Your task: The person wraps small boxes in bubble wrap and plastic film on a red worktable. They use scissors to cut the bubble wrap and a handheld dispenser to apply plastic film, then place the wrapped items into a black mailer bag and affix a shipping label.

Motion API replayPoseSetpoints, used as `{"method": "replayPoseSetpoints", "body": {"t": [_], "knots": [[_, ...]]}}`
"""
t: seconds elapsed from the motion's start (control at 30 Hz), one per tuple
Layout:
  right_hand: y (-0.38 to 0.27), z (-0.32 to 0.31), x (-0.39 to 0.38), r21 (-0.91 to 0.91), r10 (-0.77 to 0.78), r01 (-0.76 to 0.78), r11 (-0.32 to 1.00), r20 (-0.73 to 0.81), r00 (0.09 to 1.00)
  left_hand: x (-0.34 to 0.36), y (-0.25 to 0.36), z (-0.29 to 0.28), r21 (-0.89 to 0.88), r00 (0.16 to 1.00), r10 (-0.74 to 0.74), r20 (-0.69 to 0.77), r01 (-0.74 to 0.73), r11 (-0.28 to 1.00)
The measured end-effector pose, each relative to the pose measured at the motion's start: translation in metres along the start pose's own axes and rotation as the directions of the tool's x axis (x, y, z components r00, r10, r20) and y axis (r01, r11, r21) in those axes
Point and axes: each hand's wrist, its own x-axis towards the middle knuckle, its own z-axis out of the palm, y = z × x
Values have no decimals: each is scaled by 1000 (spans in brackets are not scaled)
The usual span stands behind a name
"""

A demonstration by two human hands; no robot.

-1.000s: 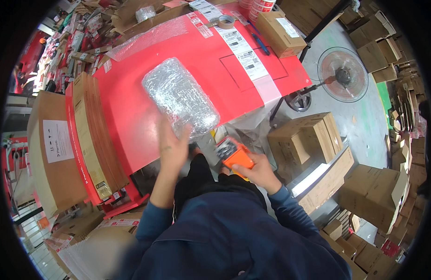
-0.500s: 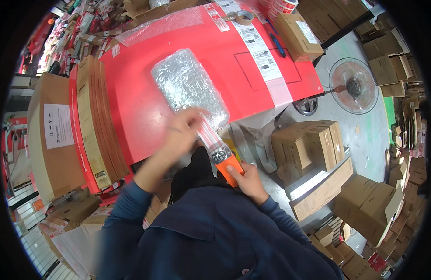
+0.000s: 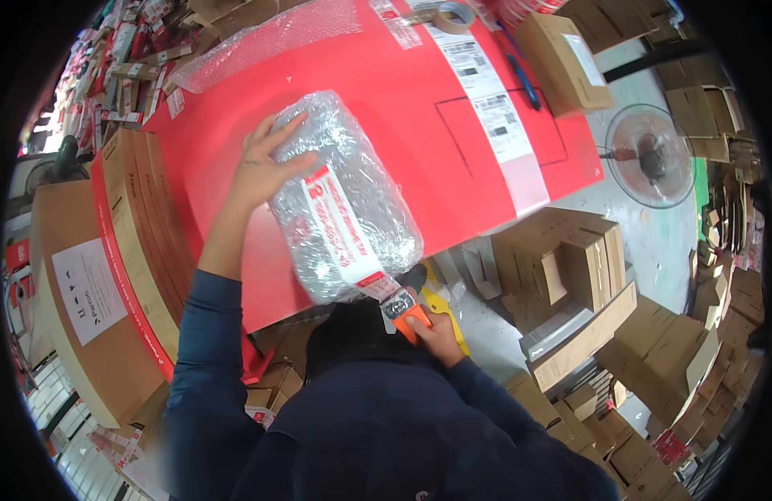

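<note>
A bubble-wrapped package (image 3: 365,188) lies tilted on the red table (image 3: 386,92), its near end at the table's front edge. My left hand (image 3: 269,163) rests on its left side, fingers spread over the wrap. A strip of red and white printed tape (image 3: 342,225) runs down the package. From the near end the strip stretches to an orange tape dispenser (image 3: 405,316). My right hand (image 3: 436,334) grips that dispenser just off the table edge, thumb along its side.
Shipping labels (image 3: 486,104), a tape roll (image 3: 454,17), a blue pen-like tool (image 3: 522,81) and a cardboard box (image 3: 561,63) are on the table's right part. Flat cartons (image 3: 135,209) stand at the left. Boxes (image 3: 561,259) and a fan (image 3: 651,156) are on the right.
My left hand has moved from the tape by the dispenser up onto the package's left side. Tape now lies along the wrap. The package appears nearer, and my right hand still holds the dispenser.
</note>
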Motion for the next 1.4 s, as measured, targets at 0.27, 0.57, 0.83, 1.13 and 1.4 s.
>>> {"method": "replayPoseSetpoints", "body": {"t": [0.27,0.57,0.83,1.13,1.4], "knots": [[-216,58,192,216,-406,411,886,-68,911,99,-109,-56,-713,840,-312,443,542,446],[-319,-1,165,408,-467,416,812,27,884,-111,-2,125,-778,842,-61,536,465,-423],[-244,-18,94,7,-160,161,987,89,983,-161,52,85,-384,927,-365,-85,307,871],[-127,-78,-22,99,-6,-3,995,88,996,12,38,75,86,922,-270,-276,304,949],[137,-32,-55,118,223,-220,968,-14,975,-50,80,104,-72,963,-231,-142,222,972]]}}
